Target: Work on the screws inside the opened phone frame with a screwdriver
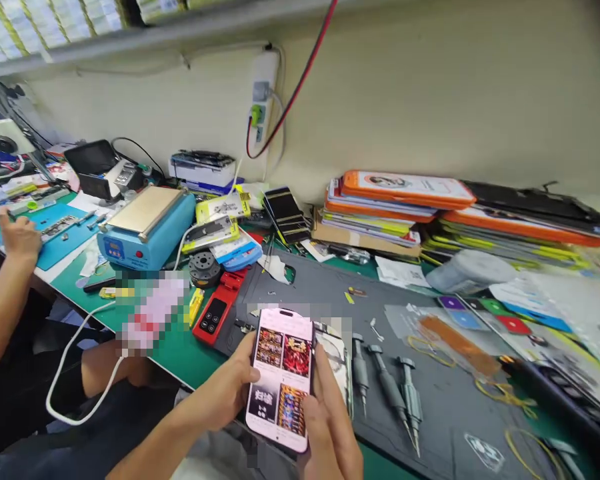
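Note:
A smartphone with a lit screen of picture tiles is held upright over the near edge of the dark work mat. My left hand wraps around its left side, thumb on the screen edge. My right hand grips its right side and lower corner, a finger lying along the edge. Three grey screwdrivers lie on the mat just right of the phone.
A red device and a blue heating plate stand to the left. Stacks of orange and yellow packages line the back wall. Another person's arm and hand reach in at the far left. A white cable loops off the bench.

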The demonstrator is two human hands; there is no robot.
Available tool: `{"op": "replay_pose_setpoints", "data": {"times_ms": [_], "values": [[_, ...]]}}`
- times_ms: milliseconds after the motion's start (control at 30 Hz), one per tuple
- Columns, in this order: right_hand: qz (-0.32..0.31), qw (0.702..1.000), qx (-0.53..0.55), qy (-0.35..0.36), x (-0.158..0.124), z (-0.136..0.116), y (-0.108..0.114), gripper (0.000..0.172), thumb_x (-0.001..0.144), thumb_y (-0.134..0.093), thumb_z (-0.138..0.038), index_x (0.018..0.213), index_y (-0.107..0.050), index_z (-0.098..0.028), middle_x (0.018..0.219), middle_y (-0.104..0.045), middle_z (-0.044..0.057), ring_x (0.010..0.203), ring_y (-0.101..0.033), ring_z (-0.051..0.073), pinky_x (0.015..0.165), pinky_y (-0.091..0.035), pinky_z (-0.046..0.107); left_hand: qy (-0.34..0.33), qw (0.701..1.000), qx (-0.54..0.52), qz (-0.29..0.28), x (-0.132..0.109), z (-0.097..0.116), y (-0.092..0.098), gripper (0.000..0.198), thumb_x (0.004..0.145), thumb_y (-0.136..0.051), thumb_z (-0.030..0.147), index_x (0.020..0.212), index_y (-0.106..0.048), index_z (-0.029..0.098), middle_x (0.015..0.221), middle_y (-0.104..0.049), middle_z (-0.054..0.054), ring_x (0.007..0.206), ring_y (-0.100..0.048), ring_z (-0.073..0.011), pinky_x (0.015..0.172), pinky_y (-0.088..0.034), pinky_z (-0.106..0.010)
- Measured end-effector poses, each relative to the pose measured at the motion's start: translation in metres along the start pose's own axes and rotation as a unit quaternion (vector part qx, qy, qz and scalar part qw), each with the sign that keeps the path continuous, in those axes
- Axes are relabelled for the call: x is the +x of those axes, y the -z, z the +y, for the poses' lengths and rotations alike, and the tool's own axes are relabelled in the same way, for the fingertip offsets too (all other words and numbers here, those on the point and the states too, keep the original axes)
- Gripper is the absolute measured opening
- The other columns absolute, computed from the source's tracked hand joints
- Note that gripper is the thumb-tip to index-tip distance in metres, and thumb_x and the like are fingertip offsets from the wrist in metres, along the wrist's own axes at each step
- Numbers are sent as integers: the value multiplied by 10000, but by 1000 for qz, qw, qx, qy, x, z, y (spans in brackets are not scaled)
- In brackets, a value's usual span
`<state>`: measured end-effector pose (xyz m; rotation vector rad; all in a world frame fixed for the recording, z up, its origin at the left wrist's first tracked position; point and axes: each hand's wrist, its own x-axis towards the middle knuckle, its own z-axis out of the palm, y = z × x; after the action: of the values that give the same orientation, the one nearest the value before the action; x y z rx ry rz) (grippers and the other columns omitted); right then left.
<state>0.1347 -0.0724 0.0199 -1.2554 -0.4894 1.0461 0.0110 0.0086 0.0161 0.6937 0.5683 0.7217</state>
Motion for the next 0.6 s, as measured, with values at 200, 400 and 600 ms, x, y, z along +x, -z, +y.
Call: {"op": "replay_pose_setpoints", "data": {"times_ms": [200,400,600], "values": [[21,1000,-6,-13,0,7,5,705,1105,-730,-672,1692,-650,-290,1814,-550,37,1728,-479,288,1423,-379,399,15,1000,-6,4,-1,2,1,827,853,-735,228,1666,-586,266,1517,-784,-108,1356,-757,-341,1094,-555,-418],[4,1000,-27,-11,-5,1,7,643,1173,-657,-548,1751,-571,-279,1830,-520,33,1700,-522,262,1323,-499,326,17,1000,8,-7,-3,3,2,923,833,-755,183,1725,-542,285,1618,-728,-97,1479,-686,-360,1157,-533,-427],[22,999,-26,-17,-8,-3,7,588,1176,-663,-519,1728,-602,-324,1783,-584,-1,1658,-574,227,1246,-534,249,46,999,24,-16,-6,3,6,1097,764,-725,145,1807,-434,324,1710,-673,-78,1557,-624,-374,1196,-497,-451]]}}
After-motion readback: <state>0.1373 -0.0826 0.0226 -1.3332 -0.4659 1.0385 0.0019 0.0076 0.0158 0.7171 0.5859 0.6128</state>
